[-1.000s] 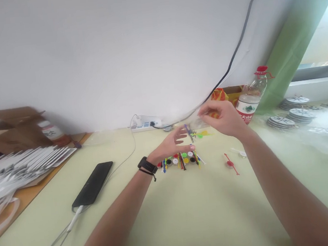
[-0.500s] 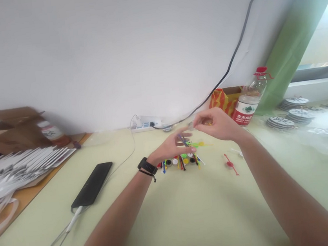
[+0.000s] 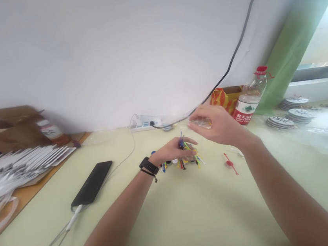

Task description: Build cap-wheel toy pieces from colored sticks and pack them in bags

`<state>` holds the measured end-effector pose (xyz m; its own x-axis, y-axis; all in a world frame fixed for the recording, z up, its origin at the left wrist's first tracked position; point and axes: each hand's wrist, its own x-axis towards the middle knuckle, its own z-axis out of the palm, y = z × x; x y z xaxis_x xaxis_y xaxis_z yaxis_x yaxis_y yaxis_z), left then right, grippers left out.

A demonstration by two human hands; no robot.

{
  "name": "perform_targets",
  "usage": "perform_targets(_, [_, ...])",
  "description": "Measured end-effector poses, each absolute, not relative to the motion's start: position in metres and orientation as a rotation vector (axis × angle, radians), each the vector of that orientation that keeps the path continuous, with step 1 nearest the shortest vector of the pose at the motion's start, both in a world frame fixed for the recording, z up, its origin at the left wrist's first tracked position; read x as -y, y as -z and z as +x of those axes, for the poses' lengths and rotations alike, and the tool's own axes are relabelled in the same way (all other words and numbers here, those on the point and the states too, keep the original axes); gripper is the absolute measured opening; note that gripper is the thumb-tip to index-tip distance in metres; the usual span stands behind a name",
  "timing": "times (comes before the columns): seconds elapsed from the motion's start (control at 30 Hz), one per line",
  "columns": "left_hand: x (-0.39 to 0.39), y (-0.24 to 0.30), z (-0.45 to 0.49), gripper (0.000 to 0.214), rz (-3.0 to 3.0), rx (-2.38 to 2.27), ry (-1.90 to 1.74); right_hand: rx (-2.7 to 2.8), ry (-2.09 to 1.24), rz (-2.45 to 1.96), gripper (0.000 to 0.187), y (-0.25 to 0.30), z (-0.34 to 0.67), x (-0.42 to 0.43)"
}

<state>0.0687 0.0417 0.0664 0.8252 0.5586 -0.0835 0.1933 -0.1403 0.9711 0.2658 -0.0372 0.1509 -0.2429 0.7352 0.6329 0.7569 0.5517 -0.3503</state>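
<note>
Low over the table, my left hand (image 3: 173,150) curls its thumb and fingers around a blue-purple spinner arrow (image 3: 180,141). Beneath and beside that hand lies a cluster of coloured plastic spinner arrows (image 3: 183,164) on small round discs, partly covered by the hand. Higher and to the right, my right hand (image 3: 216,125) has its thumb and forefinger drawn close together. Anything at those fingertips is too small or blurred to make out. A single red spinner arrow (image 3: 229,163) rests on the table below the right hand.
A black phone (image 3: 92,184) on a cable lies left, near stacked white cards (image 3: 38,165) and a cardboard box (image 3: 11,132). Along the wall are a power strip (image 3: 146,124) and a water bottle (image 3: 247,103). Piles of round discs (image 3: 281,122) stand right.
My left hand has lowered slightly over the cluster, covering more of it. My right hand has shifted a little to the left, its fingers less curled.
</note>
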Motion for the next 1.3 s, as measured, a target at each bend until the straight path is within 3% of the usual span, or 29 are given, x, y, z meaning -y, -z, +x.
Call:
perform_targets(0.43, [-0.034,-0.069,0.070,0.046,1.761,-0.528,-0.278,2.147,-0.650,-1.219,0.022,-0.158,0.268,0.046])
perform_targets(0.93, [-0.037,-0.068,0.072,0.037,1.794,-0.498,-0.262,2.275,-0.772,-1.391,0.033,-0.156,0.269,0.045])
perform_targets(1.3, [-0.041,-0.064,0.072,0.060,1.719,-0.499,-0.345,2.004,-0.496,-1.483,0.027,-0.158,0.279,0.043])
